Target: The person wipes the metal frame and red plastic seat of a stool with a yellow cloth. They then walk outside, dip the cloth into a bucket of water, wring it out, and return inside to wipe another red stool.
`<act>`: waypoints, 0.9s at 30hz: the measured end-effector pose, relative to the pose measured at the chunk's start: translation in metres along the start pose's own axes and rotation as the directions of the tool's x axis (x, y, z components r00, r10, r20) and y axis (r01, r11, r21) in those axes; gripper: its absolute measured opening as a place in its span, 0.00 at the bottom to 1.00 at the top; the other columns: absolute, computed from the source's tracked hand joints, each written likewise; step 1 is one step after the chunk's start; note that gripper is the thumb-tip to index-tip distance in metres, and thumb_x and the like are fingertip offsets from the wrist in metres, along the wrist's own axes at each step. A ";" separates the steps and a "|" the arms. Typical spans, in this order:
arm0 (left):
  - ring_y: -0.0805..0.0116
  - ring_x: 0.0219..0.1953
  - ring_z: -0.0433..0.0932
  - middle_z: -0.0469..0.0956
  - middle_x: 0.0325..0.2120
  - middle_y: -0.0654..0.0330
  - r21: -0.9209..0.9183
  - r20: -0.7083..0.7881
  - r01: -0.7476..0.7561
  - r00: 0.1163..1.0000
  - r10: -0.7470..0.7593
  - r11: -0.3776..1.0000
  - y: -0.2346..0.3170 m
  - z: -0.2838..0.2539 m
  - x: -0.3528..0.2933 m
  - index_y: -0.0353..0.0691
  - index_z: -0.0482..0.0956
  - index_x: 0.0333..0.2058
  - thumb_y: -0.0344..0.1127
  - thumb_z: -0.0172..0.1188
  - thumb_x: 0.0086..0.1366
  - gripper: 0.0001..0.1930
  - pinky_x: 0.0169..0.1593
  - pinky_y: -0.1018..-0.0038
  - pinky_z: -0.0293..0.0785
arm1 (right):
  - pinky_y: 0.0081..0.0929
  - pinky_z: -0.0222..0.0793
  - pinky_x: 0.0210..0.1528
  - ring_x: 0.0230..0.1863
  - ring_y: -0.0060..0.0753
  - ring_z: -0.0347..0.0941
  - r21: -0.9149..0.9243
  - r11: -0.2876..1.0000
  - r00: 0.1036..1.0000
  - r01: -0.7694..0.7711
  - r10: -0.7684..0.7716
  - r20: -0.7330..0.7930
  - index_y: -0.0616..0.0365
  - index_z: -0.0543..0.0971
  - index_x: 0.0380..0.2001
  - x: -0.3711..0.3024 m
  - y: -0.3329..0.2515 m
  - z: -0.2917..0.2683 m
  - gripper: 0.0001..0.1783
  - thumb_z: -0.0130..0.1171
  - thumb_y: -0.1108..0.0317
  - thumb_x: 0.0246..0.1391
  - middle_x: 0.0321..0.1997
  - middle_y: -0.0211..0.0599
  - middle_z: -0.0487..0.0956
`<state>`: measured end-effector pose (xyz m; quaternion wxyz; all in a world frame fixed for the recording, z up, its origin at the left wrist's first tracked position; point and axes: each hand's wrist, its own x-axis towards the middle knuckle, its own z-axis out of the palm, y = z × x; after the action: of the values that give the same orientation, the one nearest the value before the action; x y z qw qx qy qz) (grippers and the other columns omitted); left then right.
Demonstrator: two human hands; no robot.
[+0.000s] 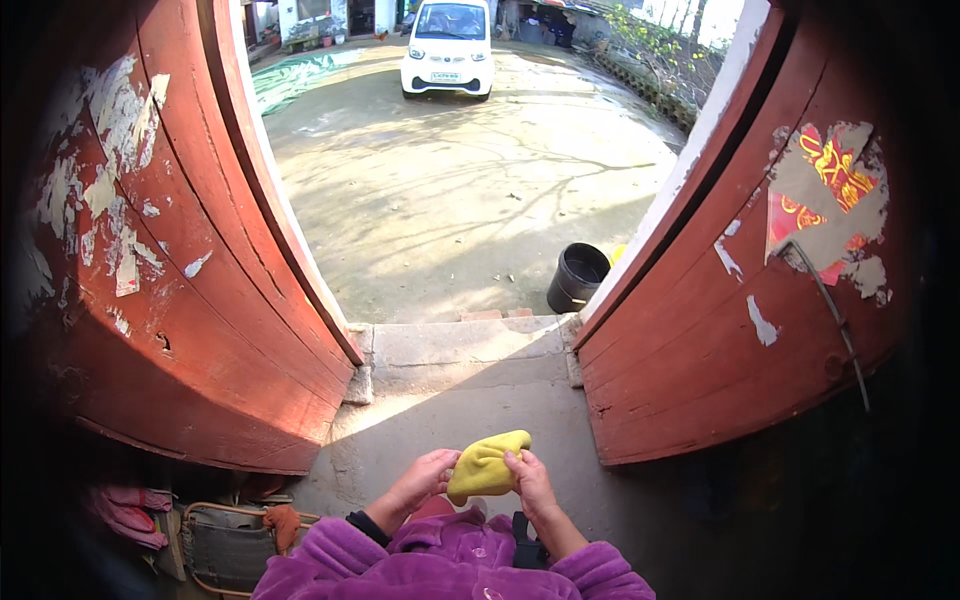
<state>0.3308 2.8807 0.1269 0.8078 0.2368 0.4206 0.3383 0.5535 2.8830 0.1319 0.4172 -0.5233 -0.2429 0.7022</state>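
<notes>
A folded yellow cloth (487, 468) is held up in front of my purple coat, stretched between both hands. My left hand (425, 478) grips its left edge, fingers partly behind the fabric. On the cloth's right side, my right hand (530, 480) pinches it with the thumb on top. The cloth sags a little and creases in the middle. Its underside is hidden from view.
Two red wooden doors (230, 350) (690, 370) with peeling paper stand open on either side. A stone threshold (465, 345) lies ahead. Outside are a black bucket (580, 275) and a small white car (447, 50). A folding chair (230, 550) is at lower left.
</notes>
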 end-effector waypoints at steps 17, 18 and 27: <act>0.72 0.54 0.74 0.74 0.56 0.59 -0.425 0.490 -0.122 0.802 0.341 0.897 0.237 -0.029 0.302 0.44 0.69 0.60 0.38 0.49 0.73 0.18 0.56 0.74 0.73 | 0.41 0.74 0.35 0.38 0.52 0.76 -0.479 0.152 0.473 0.865 0.073 0.878 0.48 0.69 0.60 0.273 -0.283 0.109 0.26 0.57 0.56 0.60 0.46 0.44 0.72; 0.73 0.55 0.73 0.73 0.56 0.60 -0.335 0.427 -0.210 0.835 0.346 0.919 0.246 -0.030 0.316 0.44 0.69 0.60 0.36 0.49 0.73 0.19 0.57 0.74 0.72 | 0.41 0.74 0.35 0.38 0.53 0.76 -0.434 0.260 0.439 0.863 0.040 0.897 0.48 0.70 0.60 0.288 -0.293 0.111 0.25 0.56 0.57 0.60 0.46 0.44 0.72; 0.73 0.54 0.73 0.74 0.55 0.62 -0.108 0.508 -0.405 0.763 0.400 0.908 0.405 -0.008 0.520 0.38 0.71 0.57 0.31 0.62 0.65 0.22 0.61 0.76 0.68 | 0.19 0.66 0.41 0.38 0.20 0.71 -0.218 0.916 0.917 0.336 -0.371 -0.146 0.53 0.71 0.59 0.464 -0.391 0.004 0.23 0.56 0.60 0.63 0.44 0.27 0.74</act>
<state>0.4001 3.5362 0.1229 0.7984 0.4067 0.1277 0.4253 0.6314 3.4815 0.1901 0.5071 -0.5704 -0.3594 0.5370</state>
